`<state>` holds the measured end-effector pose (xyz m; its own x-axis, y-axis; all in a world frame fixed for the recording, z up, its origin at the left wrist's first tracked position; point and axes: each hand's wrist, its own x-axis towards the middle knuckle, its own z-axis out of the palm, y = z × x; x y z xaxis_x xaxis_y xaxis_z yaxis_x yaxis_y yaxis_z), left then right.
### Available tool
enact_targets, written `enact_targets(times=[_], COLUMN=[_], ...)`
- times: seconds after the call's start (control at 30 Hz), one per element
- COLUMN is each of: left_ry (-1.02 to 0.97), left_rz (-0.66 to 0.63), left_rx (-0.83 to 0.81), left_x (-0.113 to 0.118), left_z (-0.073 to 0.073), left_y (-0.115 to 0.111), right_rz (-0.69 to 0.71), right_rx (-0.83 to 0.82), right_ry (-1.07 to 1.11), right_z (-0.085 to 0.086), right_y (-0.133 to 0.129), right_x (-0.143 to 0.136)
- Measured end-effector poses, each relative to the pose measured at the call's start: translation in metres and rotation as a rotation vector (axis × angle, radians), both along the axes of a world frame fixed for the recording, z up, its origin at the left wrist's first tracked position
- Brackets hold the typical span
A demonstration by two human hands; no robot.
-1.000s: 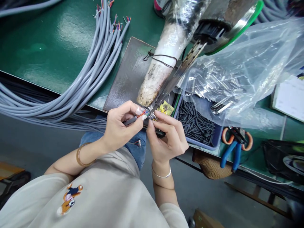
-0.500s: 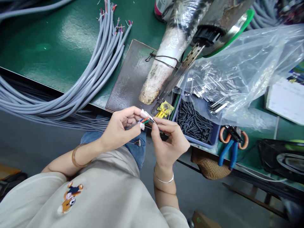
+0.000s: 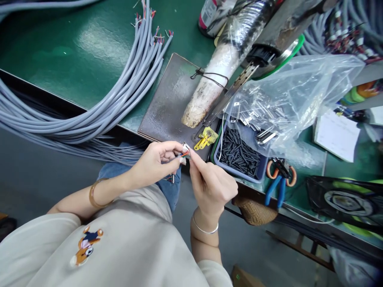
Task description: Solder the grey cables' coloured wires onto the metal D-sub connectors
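Left hand (image 3: 161,161): pinching a small connector (image 3: 187,147) and its coloured wires (image 3: 185,154) between thumb and forefinger, with the other fingers curled in.
Right hand (image 3: 214,185): touching the connector's right side with thumb and forefinger close together; gripping or merely pressing, cannot tell.
Connector: between both hands, just off the near edge of the dark plate (image 3: 164,103), partly hidden by fingertips.
Lap: in jeans (image 3: 170,193), with another small connector (image 3: 172,178) lying on top.
Plate: on the green bench (image 3: 60,56), under the tip of a white wrapped tube (image 3: 206,91) and a yellow piece (image 3: 206,138).
Blue tray (image 3: 239,174): right of the plate, full of short black tubes (image 3: 236,153).
Clear bag (image 3: 320,83): partly over the tray, holding metal parts (image 3: 263,107).
Blue-handled pliers (image 3: 281,193): at the bench edge, right of the tray.
Grey cables (image 3: 119,103): bundled in a curve, left of the plate.
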<state>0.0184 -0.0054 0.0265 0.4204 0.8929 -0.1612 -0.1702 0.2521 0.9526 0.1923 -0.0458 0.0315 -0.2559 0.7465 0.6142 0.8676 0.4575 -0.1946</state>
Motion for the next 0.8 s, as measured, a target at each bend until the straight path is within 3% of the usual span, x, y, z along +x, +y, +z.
enact_targets(times=[0.1,0.2,0.4,0.5,0.63,0.8], left_ry=[-0.04,-0.05,0.053,0.081,0.086,0.082], left_rz=[0.014,0.017,0.04,0.053,0.059,0.117], left_rx=[0.0,0.019,0.153,0.233,0.263,0.29], left_x=[-0.002,-0.004,-0.002,0.0,0.002,0.0], left_z=[-0.001,-0.001,-0.005,-0.009,-0.011,-0.013], left_y=[0.0,-0.001,-0.007,-0.009,-0.007,-0.005], right_rz=[0.015,0.062,-0.07,-0.069,-0.047,0.066], right_rx=[0.028,-0.03,-0.22,-0.269,-0.164,0.02], right_ry=[-0.036,0.092,0.329,0.357,0.288,0.033], right_z=[-0.004,-0.004,-0.005,-0.004,-0.002,-0.009], right_y=[-0.002,-0.005,-0.005,-0.004,-0.002,-0.003], right_x=[0.002,0.002,0.0,-0.003,-0.008,-0.012])
